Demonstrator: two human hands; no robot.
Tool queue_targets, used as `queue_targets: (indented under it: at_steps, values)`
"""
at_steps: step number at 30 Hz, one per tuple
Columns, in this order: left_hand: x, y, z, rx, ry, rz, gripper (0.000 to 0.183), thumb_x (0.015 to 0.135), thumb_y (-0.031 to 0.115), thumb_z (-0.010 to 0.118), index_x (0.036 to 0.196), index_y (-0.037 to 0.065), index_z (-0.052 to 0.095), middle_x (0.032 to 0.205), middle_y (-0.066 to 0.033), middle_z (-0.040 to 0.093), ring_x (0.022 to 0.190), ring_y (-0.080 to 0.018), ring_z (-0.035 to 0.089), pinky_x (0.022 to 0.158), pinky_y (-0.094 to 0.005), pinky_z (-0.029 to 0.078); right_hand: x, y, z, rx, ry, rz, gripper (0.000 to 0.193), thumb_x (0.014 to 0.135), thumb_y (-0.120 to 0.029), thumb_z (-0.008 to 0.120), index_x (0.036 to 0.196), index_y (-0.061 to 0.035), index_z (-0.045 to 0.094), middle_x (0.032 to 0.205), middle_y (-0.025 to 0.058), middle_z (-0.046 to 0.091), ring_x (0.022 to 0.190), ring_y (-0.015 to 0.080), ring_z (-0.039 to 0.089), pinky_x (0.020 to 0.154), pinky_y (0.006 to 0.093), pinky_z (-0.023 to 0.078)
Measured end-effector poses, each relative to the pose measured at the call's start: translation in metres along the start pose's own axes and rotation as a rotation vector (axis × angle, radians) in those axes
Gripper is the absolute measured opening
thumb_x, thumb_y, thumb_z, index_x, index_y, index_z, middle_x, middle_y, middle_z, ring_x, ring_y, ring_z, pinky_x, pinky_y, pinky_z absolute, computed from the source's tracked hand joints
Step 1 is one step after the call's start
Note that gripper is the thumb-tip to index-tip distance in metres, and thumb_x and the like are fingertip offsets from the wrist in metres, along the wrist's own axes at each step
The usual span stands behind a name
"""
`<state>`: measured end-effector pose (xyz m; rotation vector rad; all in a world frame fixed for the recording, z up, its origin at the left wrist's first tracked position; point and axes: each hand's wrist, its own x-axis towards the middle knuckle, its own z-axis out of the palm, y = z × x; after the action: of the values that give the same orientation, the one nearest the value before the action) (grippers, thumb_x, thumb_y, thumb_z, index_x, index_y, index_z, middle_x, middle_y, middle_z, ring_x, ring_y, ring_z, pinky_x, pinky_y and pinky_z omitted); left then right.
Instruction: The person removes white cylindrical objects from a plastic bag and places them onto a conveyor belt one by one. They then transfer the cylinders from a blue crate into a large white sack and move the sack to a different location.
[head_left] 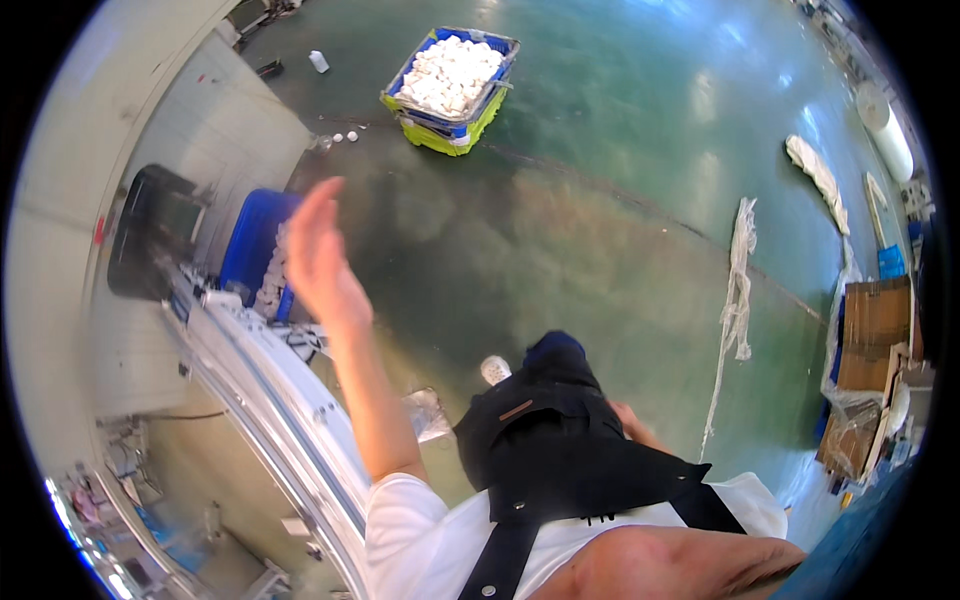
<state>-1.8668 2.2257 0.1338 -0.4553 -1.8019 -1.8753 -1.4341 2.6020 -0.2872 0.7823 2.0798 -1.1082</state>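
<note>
My left hand (327,265) is stretched out in the air with nothing in it, its fingers extended and a little blurred by motion. Just left of it stands a blue bin (250,240) that holds small whitish pieces (272,280), partly covered by the hand. Below the wrist runs a long white conveyor with metal rails (285,390). My right hand (628,415) hangs low beside my dark apron (560,440). The apron hides most of it, so its fingers and anything in them cannot be made out.
Ahead on the green floor stands a stack of crates (455,135), the top one heaped with white pieces (452,75). A white bottle (319,62) lies farther left. Crumpled plastic sheeting (738,280) stretches along the right side, near cardboard boxes (872,330) and a white roll (885,130).
</note>
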Motion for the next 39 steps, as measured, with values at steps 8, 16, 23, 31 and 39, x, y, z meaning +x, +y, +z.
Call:
queue_targets:
  at_steps: [8,16,23,31,39]
  values:
    - [0.056,-0.330,0.054,0.384,-0.259,-0.585,0.026,0.079,0.014,0.061,0.102,0.002,0.061,0.102,-0.0099,0.063,0.100,-0.0212,0.057,0.092,-0.0351,0.040,0.053,-0.007,-0.082,-0.086,-0.214,0.598,0.028,0.081,-0.029,0.053,0.085,-0.0022,0.062,0.087,0.0146,0.064,0.079,0.0232,0.059,0.070,0.0375,0.046]
    - [0.099,-0.542,0.097,0.889,-0.641,-0.660,0.028,0.076,0.019,0.062,0.100,0.004,0.060,0.101,-0.0126,0.060,0.102,-0.0296,0.053,0.088,-0.0377,0.042,0.368,-0.385,-0.299,0.362,0.246,-0.210,0.024,0.088,-0.019,0.051,0.102,-0.0007,0.059,0.088,0.0087,0.064,0.078,0.0166,0.059,0.066,0.0289,0.045]
    - [0.111,-0.723,0.132,1.109,-0.932,-0.739,0.042,0.074,0.020,0.064,0.111,0.003,0.053,0.113,-0.0149,0.054,0.108,-0.0322,0.047,0.091,-0.0391,0.041,0.383,-0.538,-0.303,0.718,-0.225,-0.206,0.026,0.091,-0.014,0.049,0.111,0.0008,0.054,0.101,0.0096,0.061,0.094,0.0166,0.057,0.087,0.0310,0.044]
    - [0.174,-0.903,0.170,1.312,-1.231,-0.299,0.054,0.065,0.011,0.068,0.115,0.006,0.049,0.114,-0.0119,0.049,0.112,-0.0293,0.043,0.096,-0.0369,0.037,0.246,-0.225,-0.170,0.500,0.022,1.116,0.024,0.082,-0.025,0.053,0.093,-0.0047,0.058,0.072,0.0124,0.061,0.056,0.0198,0.059,0.044,0.0312,0.045]
    - [0.178,-1.002,0.203,1.354,-1.072,0.080,0.026,0.071,0.008,0.059,0.097,0.009,0.058,0.100,-0.0091,0.055,0.103,-0.0253,0.049,0.101,-0.0437,0.031,0.332,-0.288,-0.120,0.221,-0.233,0.570,0.019,0.082,-0.019,0.055,0.087,-0.0022,0.064,0.080,0.0118,0.065,0.082,0.0217,0.062,0.073,0.0329,0.047]
